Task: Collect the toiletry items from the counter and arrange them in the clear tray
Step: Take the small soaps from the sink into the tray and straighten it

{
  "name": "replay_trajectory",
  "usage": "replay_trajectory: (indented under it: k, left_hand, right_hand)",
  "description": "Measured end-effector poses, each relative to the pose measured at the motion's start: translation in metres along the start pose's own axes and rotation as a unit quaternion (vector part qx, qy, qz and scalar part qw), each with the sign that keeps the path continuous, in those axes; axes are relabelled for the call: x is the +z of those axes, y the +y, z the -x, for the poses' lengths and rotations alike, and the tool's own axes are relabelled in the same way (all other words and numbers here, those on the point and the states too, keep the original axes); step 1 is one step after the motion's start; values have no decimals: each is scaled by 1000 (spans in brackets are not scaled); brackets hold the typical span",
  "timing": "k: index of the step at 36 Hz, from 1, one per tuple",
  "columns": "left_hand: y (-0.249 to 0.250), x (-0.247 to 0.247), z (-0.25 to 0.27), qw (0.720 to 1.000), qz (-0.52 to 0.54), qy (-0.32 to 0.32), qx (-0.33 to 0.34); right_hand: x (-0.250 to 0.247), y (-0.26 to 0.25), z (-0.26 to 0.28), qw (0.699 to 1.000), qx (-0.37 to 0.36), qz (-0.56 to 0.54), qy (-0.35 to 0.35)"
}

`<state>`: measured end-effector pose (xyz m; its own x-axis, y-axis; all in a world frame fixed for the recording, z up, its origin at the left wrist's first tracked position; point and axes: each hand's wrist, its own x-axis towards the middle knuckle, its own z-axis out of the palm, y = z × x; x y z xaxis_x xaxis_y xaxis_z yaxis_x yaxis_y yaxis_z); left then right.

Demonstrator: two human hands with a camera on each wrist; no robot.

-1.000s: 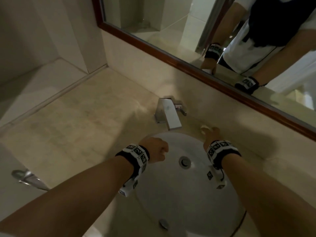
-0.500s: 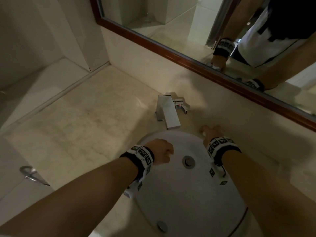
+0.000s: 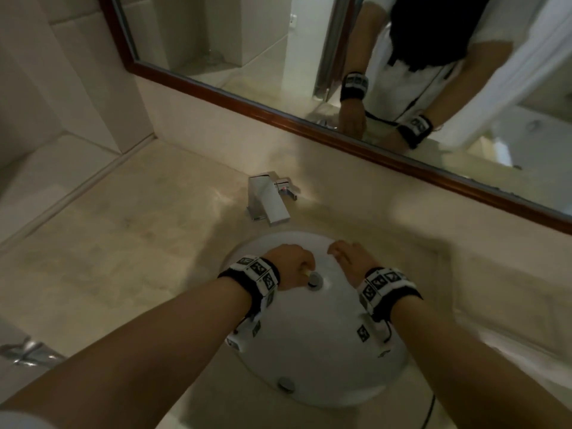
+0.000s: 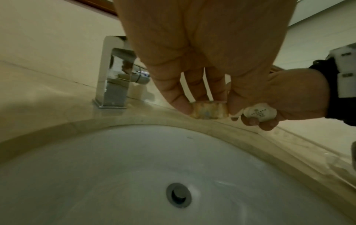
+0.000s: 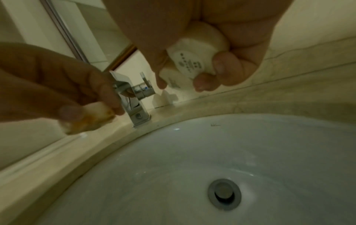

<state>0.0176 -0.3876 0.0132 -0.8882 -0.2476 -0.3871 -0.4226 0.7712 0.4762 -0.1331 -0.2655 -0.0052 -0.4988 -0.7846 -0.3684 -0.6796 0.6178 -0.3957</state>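
Observation:
My left hand (image 3: 297, 267) hovers over the sink basin near the drain. In the left wrist view its fingertips (image 4: 181, 106) pinch a small round yellowish wrapped toiletry (image 4: 209, 110). My right hand (image 3: 340, 252) hangs close beside it, over the back of the basin. Its curled fingers (image 5: 221, 67) hold a white round packaged soap (image 5: 192, 64) with dark print, and a second white piece (image 5: 171, 77) shows just below it. The same white soap (image 4: 260, 113) appears in the left wrist view. The clear tray is not in any view.
The white oval sink (image 3: 325, 351) with its metal drain (image 3: 315, 278) is set in a beige stone counter (image 3: 123, 258). A square chrome faucet (image 3: 269, 199) stands behind the basin. A wood-framed mirror (image 3: 278, 116) runs along the back wall.
My right hand has come back from the counter behind the sink rim, now holding the white soap over the basin. The left hand stays near the drain.

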Motion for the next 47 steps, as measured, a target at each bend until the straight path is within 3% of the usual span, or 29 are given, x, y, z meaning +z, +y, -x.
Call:
replay_trajectory:
  k: [12,20,27,33,39,47]
  left_hand:
    - [88,31,19,991,-41,-6,131]
    - [155,62,30,972,-54,28,225]
    - [213,89,20,973,-78,25,217]
    - [268,123,-1,982,-91,8,165]
    - [338,156,-16,982,-111,9,150]
    - [399,206,-51,990,-86,7,115]
  right_hand:
    - [-3,11,135,990,133,-12,41]
    - [0,57,220,972,180,-89,126]
    - [-8,112,266,957,230,-102,147]
    - [-13,177,304,947,258,-112,154]
    - [-29,257,335,940,304,-115,102]
    - [-56,326,335,954,272,-76,103]
